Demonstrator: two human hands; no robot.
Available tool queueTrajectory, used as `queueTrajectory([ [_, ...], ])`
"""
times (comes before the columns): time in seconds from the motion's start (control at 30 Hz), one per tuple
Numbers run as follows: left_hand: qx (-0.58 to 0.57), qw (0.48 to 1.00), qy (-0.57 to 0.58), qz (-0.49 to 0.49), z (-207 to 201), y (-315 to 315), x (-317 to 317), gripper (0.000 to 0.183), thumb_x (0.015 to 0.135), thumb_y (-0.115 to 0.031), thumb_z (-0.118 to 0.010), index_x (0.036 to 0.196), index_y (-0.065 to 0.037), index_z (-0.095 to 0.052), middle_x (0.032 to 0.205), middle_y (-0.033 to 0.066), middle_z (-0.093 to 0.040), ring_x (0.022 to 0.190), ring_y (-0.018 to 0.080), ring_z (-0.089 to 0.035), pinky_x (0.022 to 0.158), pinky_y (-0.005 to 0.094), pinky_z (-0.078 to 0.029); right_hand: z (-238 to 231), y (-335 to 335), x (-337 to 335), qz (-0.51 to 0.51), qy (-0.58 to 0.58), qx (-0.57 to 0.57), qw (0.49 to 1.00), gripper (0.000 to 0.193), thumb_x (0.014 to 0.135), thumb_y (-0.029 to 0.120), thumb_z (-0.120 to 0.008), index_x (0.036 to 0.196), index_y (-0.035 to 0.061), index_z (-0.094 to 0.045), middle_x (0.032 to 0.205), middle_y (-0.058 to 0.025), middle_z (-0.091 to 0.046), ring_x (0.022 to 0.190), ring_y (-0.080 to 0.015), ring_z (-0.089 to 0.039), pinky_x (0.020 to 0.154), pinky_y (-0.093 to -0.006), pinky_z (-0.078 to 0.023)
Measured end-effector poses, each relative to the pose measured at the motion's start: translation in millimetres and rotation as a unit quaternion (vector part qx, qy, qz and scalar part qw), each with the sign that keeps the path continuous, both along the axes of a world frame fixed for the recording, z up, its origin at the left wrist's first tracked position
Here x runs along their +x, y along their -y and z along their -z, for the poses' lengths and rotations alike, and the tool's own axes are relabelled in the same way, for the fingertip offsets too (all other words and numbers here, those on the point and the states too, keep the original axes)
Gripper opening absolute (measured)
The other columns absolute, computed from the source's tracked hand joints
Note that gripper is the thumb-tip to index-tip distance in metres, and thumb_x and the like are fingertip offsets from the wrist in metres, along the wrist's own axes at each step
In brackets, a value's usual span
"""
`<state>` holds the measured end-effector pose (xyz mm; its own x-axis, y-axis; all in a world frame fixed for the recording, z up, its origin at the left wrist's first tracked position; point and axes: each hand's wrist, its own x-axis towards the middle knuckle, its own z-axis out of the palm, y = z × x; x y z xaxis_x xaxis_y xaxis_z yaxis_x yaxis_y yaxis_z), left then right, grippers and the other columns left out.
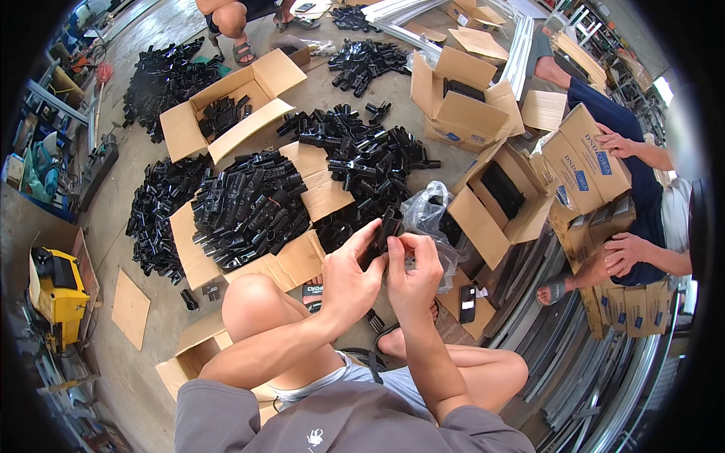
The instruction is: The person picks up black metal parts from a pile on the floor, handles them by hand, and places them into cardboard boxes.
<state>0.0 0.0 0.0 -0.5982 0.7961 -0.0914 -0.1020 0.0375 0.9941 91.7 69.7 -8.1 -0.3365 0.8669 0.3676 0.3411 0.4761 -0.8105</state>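
Concrete floor [151,340], cardboard boxes [226,113], black connector piles [249,208], both hands [381,275] gripping one connector [384,230]

Bright, even daylight fills the scene, strongest toward two o'clock, where a washed-out glare bleaches the rim. Shadows are soft and short, and the centre is sharp. Fisheye distortion bends straight edges near the rim, and black vignette corners frame the round picture, slightly blurred at nine o'clock.

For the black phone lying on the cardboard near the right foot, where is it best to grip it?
Grip the black phone by its two long edges, coming from above. It lies flat on the cardboard flap, so only its narrow sides probably offer purchase.
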Motion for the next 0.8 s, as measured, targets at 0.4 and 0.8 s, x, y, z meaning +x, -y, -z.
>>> queueTrajectory([
  [0.4, 0.021, 0.999, 0.028, 0.002, 8, -3, 1, 0.052, 0.092, 0.011, -0.064, 0.143, 0.008, -0.056, 0.131, 0.0155, -0.070, 0.120, 0.0180, -0.067, 0.103, 0.0306, -0.054, 2, -6, 5, -0.062, 0.030, 0.047, 0.997, 0.020, 0.097, 0.021, -0.069, 0.100, 0.0028, -0.063, 0.085, -0.0126, -0.062, 0.079, -0.0322, -0.062, 0.071, -0.0444, -0.048],
  [0.8, -0.012, 0.998, -0.056, 0.006, 10, -1, -7, 0.052, 0.088, 0.001, -0.069, 0.139, 0.006, -0.061, 0.125, 0.0222, -0.074, 0.117, 0.0223, -0.071, 0.100, 0.0337, -0.056, 16, -15, -1, -0.047, 0.056, 0.087, 0.994, 0.031, 0.102, 0.023, -0.061, 0.078, 0.0030, -0.059, 0.077, -0.0194, -0.060, 0.073, -0.0425, -0.059, 0.067, -0.0513, -0.047],
])
